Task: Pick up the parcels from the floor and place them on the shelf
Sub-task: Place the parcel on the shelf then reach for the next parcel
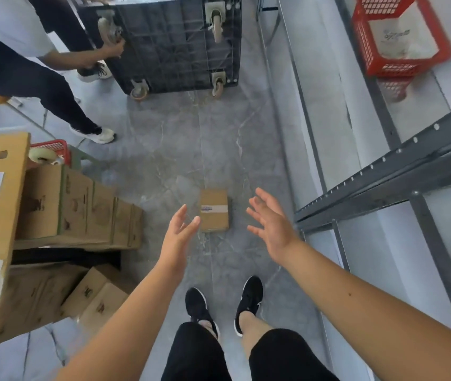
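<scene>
Our left hand (179, 233) and right hand (272, 225) reach out released, fingers spread, either side of the parcel (214, 210) on the floor (180, 149), left of the shelf (383, 171).

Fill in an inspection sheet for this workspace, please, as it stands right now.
Surface: grey marbled floor, glossy.
Job's things: one small brown parcel with a label strip lies flat on the floor; grey metal shelf stands at the right.
Clutter: stacked cardboard boxes at the left, a tape roll behind them.
Hands: left hand and right hand open, reaching towards the parcel from either side, holding nothing.
Cables: nothing seen.
Surroundings: another person holds a tipped wheeled cart; red basket on the shelf.
</scene>
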A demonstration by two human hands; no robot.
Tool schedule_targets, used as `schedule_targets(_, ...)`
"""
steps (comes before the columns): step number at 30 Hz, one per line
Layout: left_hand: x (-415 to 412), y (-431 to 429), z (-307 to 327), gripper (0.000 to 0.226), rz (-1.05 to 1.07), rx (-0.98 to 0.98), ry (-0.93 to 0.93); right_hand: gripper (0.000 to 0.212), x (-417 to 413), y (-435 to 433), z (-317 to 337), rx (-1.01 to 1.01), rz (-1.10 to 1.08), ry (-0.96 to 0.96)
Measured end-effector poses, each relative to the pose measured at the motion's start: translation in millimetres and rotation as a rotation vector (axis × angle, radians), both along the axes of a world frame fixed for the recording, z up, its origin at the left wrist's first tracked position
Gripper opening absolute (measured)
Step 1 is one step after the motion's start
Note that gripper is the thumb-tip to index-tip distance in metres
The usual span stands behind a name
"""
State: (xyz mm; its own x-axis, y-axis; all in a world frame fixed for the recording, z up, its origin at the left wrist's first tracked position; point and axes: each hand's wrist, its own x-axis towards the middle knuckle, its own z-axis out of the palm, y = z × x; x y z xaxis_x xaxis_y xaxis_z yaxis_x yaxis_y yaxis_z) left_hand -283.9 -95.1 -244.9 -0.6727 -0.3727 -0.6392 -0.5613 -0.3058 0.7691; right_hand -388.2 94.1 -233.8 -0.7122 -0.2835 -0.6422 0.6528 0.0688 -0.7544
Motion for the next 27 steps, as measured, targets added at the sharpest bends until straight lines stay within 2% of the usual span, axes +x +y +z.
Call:
schedule_targets(14, -52, -54, -135, 0.065, -0.09, 0.076, -0.109, 0.058, -38, -76, -113, 0.148, 0.01, -0.067)
schedule_targets(27, -72, -84, -280, 0.065, -0.098, 0.159, -0.193, 0.059, -36, -106, -277, 0.222, -0.125, -0.223)
